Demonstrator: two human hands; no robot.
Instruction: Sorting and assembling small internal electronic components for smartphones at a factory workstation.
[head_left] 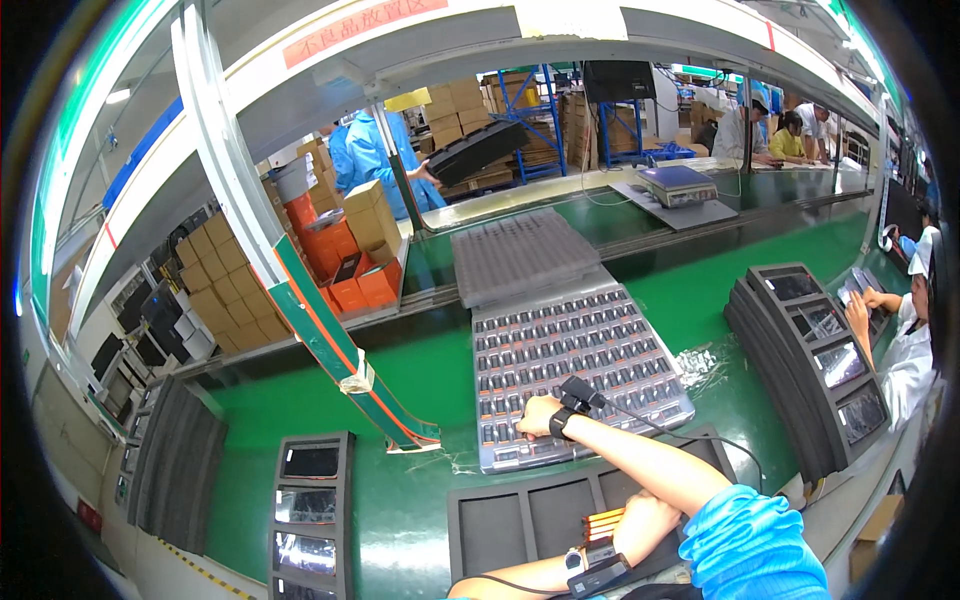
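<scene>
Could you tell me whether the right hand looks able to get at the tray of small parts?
Probably yes: the right hand lies over the near rows of the tray of small parts, with nothing between them.

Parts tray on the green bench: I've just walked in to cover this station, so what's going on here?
The person's right hand rests on the near edge of the grey parts tray, which is filled with rows of small dark parts. The left hand crosses under that arm, by an orange piece at a dark foam tray; neither grip is clear. At the right, a co-worker handles another tray.
</scene>
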